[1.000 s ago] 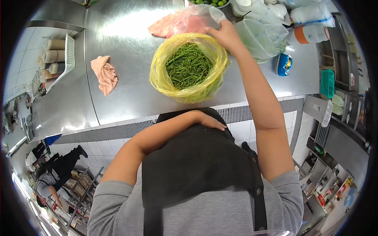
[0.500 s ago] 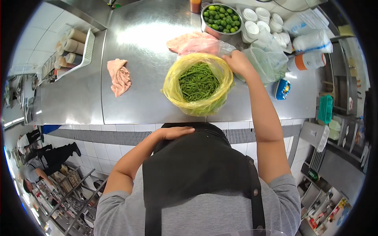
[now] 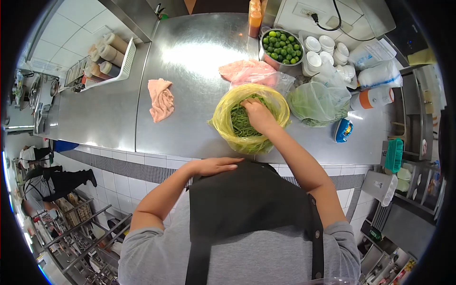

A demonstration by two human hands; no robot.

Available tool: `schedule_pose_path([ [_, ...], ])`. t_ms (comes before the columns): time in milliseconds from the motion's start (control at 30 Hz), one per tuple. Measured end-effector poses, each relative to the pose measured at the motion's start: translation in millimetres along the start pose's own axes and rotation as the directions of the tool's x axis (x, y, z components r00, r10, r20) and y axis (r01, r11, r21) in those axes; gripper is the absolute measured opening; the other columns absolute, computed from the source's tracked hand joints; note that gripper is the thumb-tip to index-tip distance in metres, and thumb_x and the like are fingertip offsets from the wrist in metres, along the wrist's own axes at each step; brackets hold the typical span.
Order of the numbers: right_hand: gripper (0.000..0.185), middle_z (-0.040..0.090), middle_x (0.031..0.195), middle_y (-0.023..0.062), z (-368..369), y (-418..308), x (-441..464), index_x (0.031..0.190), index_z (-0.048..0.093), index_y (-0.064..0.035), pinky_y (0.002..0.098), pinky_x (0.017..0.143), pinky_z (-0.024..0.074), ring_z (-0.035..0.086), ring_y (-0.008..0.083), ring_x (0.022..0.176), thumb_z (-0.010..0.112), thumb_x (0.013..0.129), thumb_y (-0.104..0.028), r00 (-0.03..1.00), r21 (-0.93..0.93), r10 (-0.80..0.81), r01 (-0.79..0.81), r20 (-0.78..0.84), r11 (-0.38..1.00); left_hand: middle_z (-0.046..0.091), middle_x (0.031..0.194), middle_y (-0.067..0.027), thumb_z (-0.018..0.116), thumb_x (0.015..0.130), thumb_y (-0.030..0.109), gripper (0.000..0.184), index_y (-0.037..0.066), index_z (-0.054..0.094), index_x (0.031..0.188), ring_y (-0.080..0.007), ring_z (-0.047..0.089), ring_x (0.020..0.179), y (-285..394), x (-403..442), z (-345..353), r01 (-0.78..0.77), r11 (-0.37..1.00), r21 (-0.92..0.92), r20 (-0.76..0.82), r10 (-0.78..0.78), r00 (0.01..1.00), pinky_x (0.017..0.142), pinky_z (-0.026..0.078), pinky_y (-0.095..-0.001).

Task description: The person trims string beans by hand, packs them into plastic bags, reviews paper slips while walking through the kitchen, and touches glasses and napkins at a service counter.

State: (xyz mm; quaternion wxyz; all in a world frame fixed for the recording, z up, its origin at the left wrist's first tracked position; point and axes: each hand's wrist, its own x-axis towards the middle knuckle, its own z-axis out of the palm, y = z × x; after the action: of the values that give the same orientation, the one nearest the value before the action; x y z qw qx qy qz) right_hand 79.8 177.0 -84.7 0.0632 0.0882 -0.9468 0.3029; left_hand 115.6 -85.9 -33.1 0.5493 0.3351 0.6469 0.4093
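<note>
A yellow plastic bag [image 3: 222, 107] stands with its mouth spread wide on the steel counter, filled with cut green beans [image 3: 241, 122]. My right hand [image 3: 258, 115] is inside the bag's mouth, its fingers curled down on the beans at the far side; the fingertips are partly hidden. Flat against the front of my black apron [image 3: 247, 204] lies my left hand [image 3: 216, 166], fingers stretched out and holding nothing. Right of the yellow bag sits a clear plastic bag [image 3: 319, 102] with greens in it. A pink cloth [image 3: 240, 71] and clear plastic lie just behind.
A crumpled pink cloth [image 3: 161, 99] lies left on the steel counter [image 3: 190, 128]. At the back are a pot of limes [image 3: 293, 61], sauce bottles [image 3: 254, 21] and stacked white cups [image 3: 327, 43]. A blue packet [image 3: 343, 130] sits right. A basket of bottles [image 3: 124, 64] stands left. Another person [image 3: 47, 185] is far left.
My right hand has left the clear plastic bag's edge and moved left into the yellow bag, onto the beans. My left hand still rests on the apron. The view has shifted a little.
</note>
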Motion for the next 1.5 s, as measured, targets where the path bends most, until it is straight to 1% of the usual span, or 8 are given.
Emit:
schedule_pose_path([
  [67,0.023,0.064,0.11,0.0155,2,-2,4,0.104,0.065,0.0008,0.0429,0.095,0.0478,0.059,0.0338,0.109,0.055,0.083,-0.001,1.0,-0.048,0.027,-0.027,0.013,0.998,0.07,0.114,-0.0189,0.048,0.103,0.045,0.052,0.001,0.067,0.123,-0.0296,0.066,0.112,3,-12,-44,0.417,0.81,0.413,0.108,-0.499,0.86,0.099,0.05,-0.0392],
  [167,0.021,0.063,0.106,0.015,0,-4,8,0.1,0.066,0.0,0.0407,0.091,0.049,0.059,0.0332,0.107,0.057,0.081,-0.003,0.999,-0.24,0.038,-0.038,-0.003,0.97,0.074,0.084,-0.0175,0.056,0.101,0.04,0.046,-0.003,0.072,0.105,-0.0264,0.074,0.072,33,-23,-82,0.729,0.615,0.301,0.089,-0.779,0.62,0.07,0.058,-0.0353],
  [300,0.01,0.062,0.093,0.0127,-24,-10,3,0.09,0.07,-0.0051,0.0418,0.083,0.05,0.063,0.0308,0.093,0.066,0.081,-0.009,0.998,-0.127,0.024,-0.032,-0.059,0.991,0.071,0.073,-0.0158,0.066,0.093,0.022,0.028,-0.005,0.072,0.095,-0.0246,0.069,0.057,75,7,-94,0.309,0.856,0.414,-0.361,-0.158,0.919,0.057,0.052,-0.033],
  [367,0.009,0.062,0.09,0.0111,-46,-23,-6,0.089,0.072,-0.0063,0.043,0.08,0.0493,0.063,0.0288,0.088,0.071,0.081,-0.01,0.995,-0.028,0.072,-0.074,-0.074,0.997,0.071,0.073,-0.0152,0.072,0.086,0.014,0.017,-0.002,0.074,0.092,-0.0245,0.069,0.06,67,40,-86,0.013,0.896,0.444,-0.602,0.288,0.745,0.06,0.053,-0.0329],
  [967,0.009,0.061,0.085,0.009,-111,-59,-29,0.091,0.066,0.0005,0.0319,0.069,0.0461,0.059,0.02,0.077,0.069,0.087,-0.007,0.983,0.259,0.126,-0.088,-0.135,0.962,0.072,0.07,-0.0092,0.076,0.085,0.007,0.014,-0.004,0.075,0.094,-0.0083,0.065,0.057,77,76,-64,-0.078,0.983,0.168,-0.633,0.168,0.756,0.053,0.052,-0.0235],
  [1133,0.007,0.062,0.088,0.0001,-73,-54,-25,0.092,0.064,-0.0028,0.0233,0.07,0.0416,0.055,0.0104,0.079,0.061,0.096,-0.007,0.915,0.968,0.402,-0.086,-0.017,0.235,0.071,0.07,-0.0088,0.075,0.086,0.005,0.014,-0.005,0.075,0.095,-0.008,0.064,0.058,86,78,-67,-0.202,0.979,0.034,-0.727,0.163,0.667,0.054,0.052,-0.0229],
  [1333,0.005,0.063,0.093,0.0024,-67,-66,-22,0.1,0.065,-0.0024,0.0226,0.075,0.0478,0.056,0.0086,0.081,0.061,0.096,-0.003,0.781,0.976,0.619,0.186,-0.076,-0.115,0.072,0.072,-0.0077,0.075,0.086,0.005,0.012,-0.006,0.074,0.092,-0.0078,0.064,0.058,87,85,-80,-0.173,0.982,0.072,-0.729,0.17,0.662,0.054,0.052,-0.0229],
  [1500,0.008,0.063,0.098,0.0054,-167,-45,-28,0.099,0.065,0.0008,0.0242,0.077,0.0497,0.059,0.0125,0.085,0.062,0.093,0.005,0.682,0.847,0.508,0.472,-0.526,0.244,0.073,0.077,-0.0088,0.074,0.089,0.01,0.015,-0.005,0.074,0.091,-0.0073,0.06,0.056,54,81,-95,-0.228,0.957,-0.179,-0.717,0.032,0.697,0.051,0.046,-0.0212],
])
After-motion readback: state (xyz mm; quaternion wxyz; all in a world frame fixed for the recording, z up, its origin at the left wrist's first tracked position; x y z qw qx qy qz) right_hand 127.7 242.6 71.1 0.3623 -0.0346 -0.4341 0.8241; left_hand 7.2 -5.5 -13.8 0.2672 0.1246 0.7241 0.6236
